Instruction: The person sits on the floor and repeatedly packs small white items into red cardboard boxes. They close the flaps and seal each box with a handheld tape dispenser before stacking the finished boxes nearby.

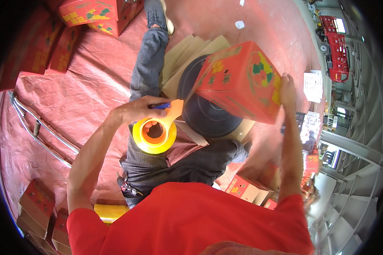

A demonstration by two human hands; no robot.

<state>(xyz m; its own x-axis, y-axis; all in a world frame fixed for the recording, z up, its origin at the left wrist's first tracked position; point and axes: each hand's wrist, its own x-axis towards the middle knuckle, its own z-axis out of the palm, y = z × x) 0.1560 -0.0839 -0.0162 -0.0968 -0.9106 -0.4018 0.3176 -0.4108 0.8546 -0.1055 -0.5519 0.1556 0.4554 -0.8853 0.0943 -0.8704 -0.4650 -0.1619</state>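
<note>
My left hand (140,110) grips the handle of an orange tape dispenser (174,111) with a blue part. A roll of yellow packing tape (154,149) hangs on it, over my thigh. A tape strip seems to run from the dispenser to a red printed cardboard box (229,95). My right hand (288,89) rests against the box's right side; whether its fingers grip the box I cannot tell. Tilted, the box stands over a round black disc (207,118), between my legs. Under the disc lie fanned flat cardboard sheets (185,54).
Red cardboard boxes (89,12) stand at the upper left, more cartons (36,204) at the lower left. Open cartons (245,191) are beside my right arm. A metal tube frame (44,127) lies on the red floor sheet (99,83). Yellow tape rolls (110,213) lie by my hip.
</note>
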